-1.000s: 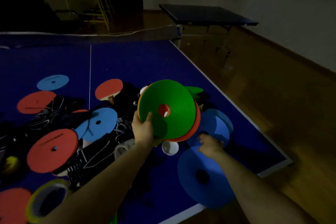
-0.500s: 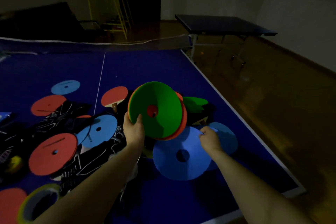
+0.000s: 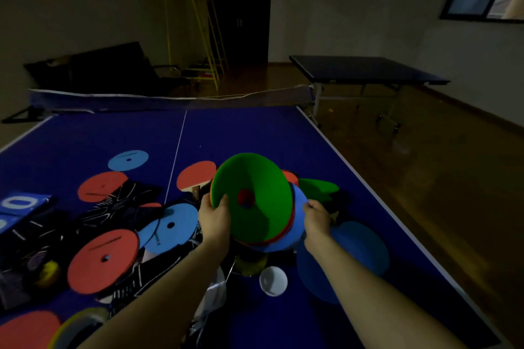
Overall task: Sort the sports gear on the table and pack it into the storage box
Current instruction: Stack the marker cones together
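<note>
Green-topped stack of disc cones (image 3: 252, 201), pinched at opposite rims by my left hand (image 3: 214, 217) and right hand (image 3: 316, 221) (blue cone (image 3: 297, 238) barely nested), may slide apart.

head-worn view, looking down, near table (image 3: 255, 133)

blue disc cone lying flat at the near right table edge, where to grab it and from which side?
Judging by its pose: take the thin outer rim of the blue disc cone, thumb on top and fingers under, coming from the right, where it lies close to the table edge. It lies low and flat, so nothing else offers purchase. The centre hole is hidden behind the right forearm here.
</note>
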The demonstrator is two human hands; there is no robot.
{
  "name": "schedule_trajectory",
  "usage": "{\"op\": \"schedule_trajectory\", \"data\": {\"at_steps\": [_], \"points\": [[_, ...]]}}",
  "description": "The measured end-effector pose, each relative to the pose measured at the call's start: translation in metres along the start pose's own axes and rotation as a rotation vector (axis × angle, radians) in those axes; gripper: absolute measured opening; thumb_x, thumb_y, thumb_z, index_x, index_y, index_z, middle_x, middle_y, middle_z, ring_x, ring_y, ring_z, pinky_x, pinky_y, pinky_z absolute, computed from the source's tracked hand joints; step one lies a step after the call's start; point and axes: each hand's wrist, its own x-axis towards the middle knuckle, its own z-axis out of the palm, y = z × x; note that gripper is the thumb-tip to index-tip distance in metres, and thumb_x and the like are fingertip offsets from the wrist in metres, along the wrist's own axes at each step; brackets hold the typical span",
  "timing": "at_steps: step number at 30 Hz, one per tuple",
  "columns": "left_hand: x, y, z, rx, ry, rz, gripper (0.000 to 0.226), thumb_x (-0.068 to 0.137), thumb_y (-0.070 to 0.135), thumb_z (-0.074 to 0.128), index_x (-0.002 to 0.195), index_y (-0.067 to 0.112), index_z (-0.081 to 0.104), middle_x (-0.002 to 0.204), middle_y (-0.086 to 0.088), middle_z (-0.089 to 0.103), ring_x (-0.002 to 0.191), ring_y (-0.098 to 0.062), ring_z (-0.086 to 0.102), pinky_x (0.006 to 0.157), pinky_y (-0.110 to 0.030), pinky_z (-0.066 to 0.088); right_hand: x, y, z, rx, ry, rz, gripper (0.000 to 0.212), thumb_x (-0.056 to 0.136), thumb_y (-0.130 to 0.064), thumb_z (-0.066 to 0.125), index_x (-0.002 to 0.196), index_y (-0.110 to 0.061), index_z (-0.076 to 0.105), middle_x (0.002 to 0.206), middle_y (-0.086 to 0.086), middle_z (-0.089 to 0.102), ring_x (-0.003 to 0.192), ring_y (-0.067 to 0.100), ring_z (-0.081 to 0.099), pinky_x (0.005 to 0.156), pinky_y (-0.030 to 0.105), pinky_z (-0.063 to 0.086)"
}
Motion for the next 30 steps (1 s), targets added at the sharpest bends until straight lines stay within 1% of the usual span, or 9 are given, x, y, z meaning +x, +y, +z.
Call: {"op": "schedule_trajectory", "data": {"at_steps": [2,4,7,11,15,18,22,26,30], "points": [[0.002,0.001,-0.001,-0.038,0.006,-0.057,0.018,0.098,0.017,0.048,0.117,0.018,0.047,0.107,-0.006,0.054,0.101,-0.028,0.053,0.091,-0.048,0.048,-0.006,0.003,0.005,0.047,-0.002,0.011,0.020,0.099,-0.010,0.042,0.109,-0.006,0.059,0.096,0.015,0.059,0.088,0.031,0.056,0.076,0.040,0.048],[0.002,-0.002,0.000,-0.093,-0.010,-0.159,0.028,0.099,0.018,0.048,0.126,0.017,0.042,0.112,-0.008,0.050,0.105,-0.032,0.052,0.094,-0.054,0.046,-0.011,0.002,0.006,0.104,0.000,0.015,0.027,0.099,-0.009,0.041,0.120,-0.003,0.057,0.113,0.019,0.060,0.101,0.033,0.056,0.087,0.042,0.046],[-0.001,-0.008,0.006,-0.148,-0.038,-0.226,0.029,0.098,0.015,0.049,0.125,0.017,0.039,0.113,-0.009,0.049,0.103,-0.032,0.051,0.092,-0.053,0.046,-0.009,0.003,0.000,0.136,-0.037,0.047,0.032,0.101,-0.015,0.038,0.130,-0.008,0.052,0.124,0.014,0.057,0.112,0.032,0.054,0.090,0.041,0.046],[-0.007,-0.017,0.016,-0.080,-0.005,-0.162,0.037,0.096,0.008,0.052,0.130,0.012,0.039,0.121,-0.013,0.050,0.106,-0.031,0.052,0.090,-0.047,0.047,-0.011,-0.001,-0.017,0.073,-0.073,0.056,0.034,0.103,-0.019,0.035,0.132,-0.013,0.050,0.134,0.011,0.052,0.109,0.025,0.052,0.093,0.036,0.043],[-0.013,-0.028,0.031,-0.122,0.080,-0.188,0.034,0.097,0.010,0.050,0.132,0.011,0.050,0.125,-0.014,0.055,0.117,-0.037,0.052,0.100,-0.053,0.043,-0.008,-0.007,-0.037,-0.201,-0.039,-0.092,0.036,0.104,-0.016,0.029,0.130,-0.002,0.049,0.139,0.021,0.040,0.125,0.032,0.042,0.093,0.030,0.037],[-0.013,-0.029,0.043,-0.126,0.118,-0.129,0.031,0.098,0.011,0.048,0.129,0.012,0.052,0.116,-0.009,0.056,0.114,-0.033,0.054,0.096,-0.045,0.046,0.014,0.005,-0.061,-0.560,-0.074,-0.135,0.030,0.102,-0.015,0.031,0.120,-0.005,0.053,0.125,0.018,0.054,0.098,0.026,0.053,0.078,0.027,0.039],[-0.007,-0.029,0.056,-0.132,0.161,-0.054,0.033,0.099,0.012,0.047,0.132,0.010,0.049,0.121,-0.010,0.056,0.110,-0.028,0.054,0.093,-0.040,0.046,0.038,0.025,-0.096,-1.003,-0.160,-0.043,0.048,0.096,-0.015,0.039,0.144,-0.017,0.032,0.141,0.014,0.044,0.116,0.030,0.050,0.094,0.041,0.045],[-0.001,-0.032,0.066,-0.113,0.172,-0.031,0.030,0.099,0.013,0.048,0.128,0.012,0.051,0.113,-0.005,0.056,0.106,-0.024,0.054,0.095,-0.042,0.046,0.050,0.037,-0.110,-1.184,-0.167,0.029,0.069,0.095,-0.020,0.046,0.151,-0.024,0.006,0.157,0.014,0.008,0.142,0.037,0.017,0.115,0.048,0.024],[0.004,-0.036,0.072,-0.087,0.183,-0.006,0.031,0.099,0.014,0.047,0.130,0.013,0.050,0.114,-0.004,0.056,0.104,-0.020,0.053,0.091,-0.037,0.045,0.058,0.043,-0.111,-1.192,-0.150,0.066,0.075,0.093,-0.019,0.051,0.151,-0.014,0.003,0.151,0.018,0.021,0.137,0.035,0.025,0.112,0.045,0.025]]}}
